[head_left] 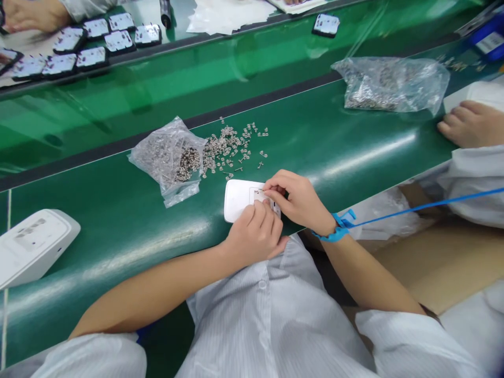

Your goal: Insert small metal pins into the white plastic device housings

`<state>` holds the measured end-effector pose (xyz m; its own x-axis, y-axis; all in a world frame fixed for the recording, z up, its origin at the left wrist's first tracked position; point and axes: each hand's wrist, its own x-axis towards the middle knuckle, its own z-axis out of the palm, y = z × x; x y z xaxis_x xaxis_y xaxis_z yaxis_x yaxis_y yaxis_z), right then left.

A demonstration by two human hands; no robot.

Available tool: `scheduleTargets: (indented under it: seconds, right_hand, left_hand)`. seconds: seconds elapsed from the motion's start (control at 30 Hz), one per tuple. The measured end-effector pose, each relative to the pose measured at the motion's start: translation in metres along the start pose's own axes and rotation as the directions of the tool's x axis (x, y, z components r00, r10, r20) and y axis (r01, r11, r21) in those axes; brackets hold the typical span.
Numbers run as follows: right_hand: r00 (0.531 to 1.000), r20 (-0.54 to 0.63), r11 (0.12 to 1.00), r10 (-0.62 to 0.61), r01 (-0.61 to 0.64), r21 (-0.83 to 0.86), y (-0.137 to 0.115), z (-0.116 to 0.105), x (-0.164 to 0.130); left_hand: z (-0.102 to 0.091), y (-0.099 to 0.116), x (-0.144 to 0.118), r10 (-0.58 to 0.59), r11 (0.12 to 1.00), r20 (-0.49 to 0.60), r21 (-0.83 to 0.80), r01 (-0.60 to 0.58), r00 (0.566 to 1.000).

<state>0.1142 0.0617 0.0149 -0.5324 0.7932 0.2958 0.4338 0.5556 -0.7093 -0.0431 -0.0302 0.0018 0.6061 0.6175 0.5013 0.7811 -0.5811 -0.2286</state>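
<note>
A white plastic housing (236, 203) with rounded corners lies on the green belt in front of me, its recessed compartment facing up. My left hand (258, 231) is closed over the near side of the housing, fingertips pressed at the recess. Thumb and index finger of my right hand (297, 199) are pinched together at the recess's far edge; whatever sits between them is too small to make out. Just beyond the housing, small metal contact pieces (226, 147) are spilled from an open clear plastic bag (161, 152). A blue strap (334, 231) circles my right wrist.
Another white housing (35, 244) stands at the left on the belt (129, 231). A second bag of metal pieces (394, 86) lies at the far right, near a co-worker's hand (472, 123). Across the divider, several black-framed units (118, 42) sit near another person's hand (37, 16).
</note>
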Motion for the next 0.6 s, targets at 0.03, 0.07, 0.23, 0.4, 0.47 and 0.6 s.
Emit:
scheduleTargets:
  seconds: [0.03, 0.07, 0.23, 0.4, 0.47, 0.6]
  right_hand:
    - [1.000, 0.005, 1.000, -0.018, 0.018, -0.011, 0.0008, -0.0003, -0.0007]
    - [0.999, 0.008, 0.999, -0.032, 0.032, -0.020, 0.0014, -0.0002, -0.0010]
    - [0.996, 0.029, 0.995, -0.081, 0.082, -0.057, 0.0016, 0.0026, -0.0004]
    - [0.996, 0.039, 0.991, -0.080, 0.084, -0.102, -0.0009, 0.0034, -0.0003]
    - [0.997, 0.037, 0.991, -0.066, 0.070, -0.113, -0.0019, 0.0034, -0.0003]
    - [0.999, 0.029, 0.997, -0.023, 0.025, -0.079, -0.0030, 0.0031, -0.0009]
  left_hand:
    - [0.0003, 0.0001, -0.0001, 0.001, 1.000, -0.002, -0.003, -0.001, 1.000]
    - [0.0004, 0.0002, -0.0002, -0.001, 1.000, -0.004, -0.006, 0.001, 1.000]
    - [0.0006, 0.0005, 0.0001, -0.014, 1.000, -0.011, -0.011, 0.014, 1.000]
    - [0.0012, 0.0010, -0.0002, -0.017, 1.000, -0.011, -0.021, 0.017, 1.000]
    - [0.0010, 0.0012, -0.0002, -0.016, 1.000, -0.008, -0.021, 0.016, 1.000]
    - [-0.0009, 0.0015, 0.0005, -0.028, 0.999, 0.018, -0.020, 0.028, 0.999]
